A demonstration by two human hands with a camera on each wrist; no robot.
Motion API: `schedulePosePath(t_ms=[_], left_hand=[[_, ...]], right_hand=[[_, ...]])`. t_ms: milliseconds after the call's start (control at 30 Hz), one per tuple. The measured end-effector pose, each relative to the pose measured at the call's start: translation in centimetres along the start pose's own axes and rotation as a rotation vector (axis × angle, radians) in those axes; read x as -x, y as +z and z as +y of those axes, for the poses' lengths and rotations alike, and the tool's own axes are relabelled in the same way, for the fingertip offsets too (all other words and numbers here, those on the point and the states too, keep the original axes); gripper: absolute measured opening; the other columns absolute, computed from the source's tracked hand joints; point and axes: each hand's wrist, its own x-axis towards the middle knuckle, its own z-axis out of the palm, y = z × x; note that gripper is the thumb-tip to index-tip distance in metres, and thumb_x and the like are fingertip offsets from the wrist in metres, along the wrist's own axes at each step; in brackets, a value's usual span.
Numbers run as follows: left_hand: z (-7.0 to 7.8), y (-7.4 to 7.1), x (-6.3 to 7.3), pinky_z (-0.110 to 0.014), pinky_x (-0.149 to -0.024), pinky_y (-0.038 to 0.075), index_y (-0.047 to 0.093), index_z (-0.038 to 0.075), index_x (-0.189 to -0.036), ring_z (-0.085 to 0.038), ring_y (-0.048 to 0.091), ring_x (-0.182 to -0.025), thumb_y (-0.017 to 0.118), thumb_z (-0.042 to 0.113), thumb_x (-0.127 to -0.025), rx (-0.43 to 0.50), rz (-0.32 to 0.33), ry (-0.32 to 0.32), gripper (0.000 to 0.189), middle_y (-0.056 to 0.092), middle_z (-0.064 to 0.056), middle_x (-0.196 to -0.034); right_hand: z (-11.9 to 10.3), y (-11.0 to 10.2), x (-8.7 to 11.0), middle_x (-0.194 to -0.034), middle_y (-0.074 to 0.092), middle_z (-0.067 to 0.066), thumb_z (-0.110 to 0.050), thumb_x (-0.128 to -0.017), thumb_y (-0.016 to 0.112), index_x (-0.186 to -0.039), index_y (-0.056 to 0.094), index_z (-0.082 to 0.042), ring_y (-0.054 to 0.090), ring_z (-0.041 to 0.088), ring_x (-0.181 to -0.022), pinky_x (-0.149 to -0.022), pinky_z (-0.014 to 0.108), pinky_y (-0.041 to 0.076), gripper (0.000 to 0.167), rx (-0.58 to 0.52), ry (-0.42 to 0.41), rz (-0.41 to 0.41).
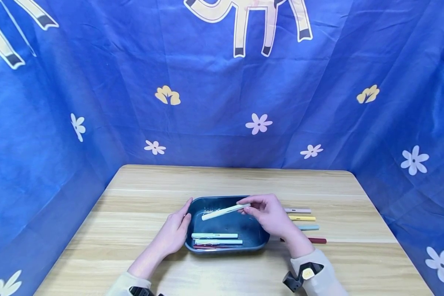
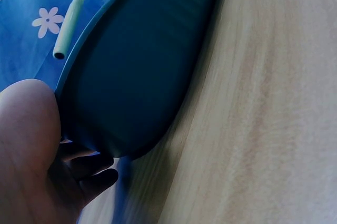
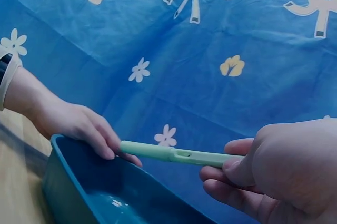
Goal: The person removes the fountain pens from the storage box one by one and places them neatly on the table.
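Blue cloth (image 1: 214, 123) printed with white flowers and pale long-legged animals is hanging behind and along both sides of the wood-grain table (image 1: 163, 189) over which we are reaching. We are holding a pale green pen (image 1: 222, 212) aslant above a dark blue-green tray (image 1: 248, 230), its free end pointing toward the left. Our right hand (image 1: 269, 211) is pinching it near the other end, thumb and fingertips parted only by the pen's own thickness. Our left hand (image 1: 174, 230) is gripping the tray's left end, the thumb lying over the rim and the fingers bending round the outside of the wall. Inside the tray, along its near side, two pale blue pens (image 1: 219, 242) are lying close together, and a dark red pen (image 1: 207, 247) is resting just beside them, partly hidden. Right of the tray, four more pens are lying on the table in a loose column: a lavender pen (image 1: 299, 211), a yellow pen (image 1: 302, 218), a light blue pen (image 1: 308, 227) and, nearest us, a deep red pen (image 1: 318, 241), part of it passing behind our right arm. We are wearing light sleeves (image 1: 322, 271), with a black device (image 1: 293, 281) sitting at each wrist
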Motion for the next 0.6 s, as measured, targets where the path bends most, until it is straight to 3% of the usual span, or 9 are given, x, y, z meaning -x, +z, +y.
schedulePosePath(t_ms=[200,600], left_hand=[[0.0,0.0,0.0,-0.054,-0.12,0.034,0.033,0.0,-0.164,-0.041,0.049,-0.141,0.044,0.007,-0.113,0.002,-0.002,0.005,0.053,0.049,-0.027,-0.154],[0.1,-0.2,0.0,-0.054,-0.12,0.034,0.033,0.0,-0.164,-0.041,0.049,-0.142,0.044,0.007,-0.113,0.012,-0.011,0.0,0.053,0.049,-0.028,-0.154]], right_hand=[[-0.5,-1.1,0.7,-0.108,0.079,0.01,0.005,-0.1,0.068,-0.122,0.077,0.001,0.073,0.047,-0.103,-0.092,0.033,0.062,0.024,-0.023,0.017,0.018],[-0.6,-2.9,1.9,-0.103,0.08,0.01,0.002,-0.099,0.071,-0.119,0.079,-0.003,0.076,0.038,-0.098,-0.09,0.03,0.062,0.022,-0.001,0.011,0.072]])
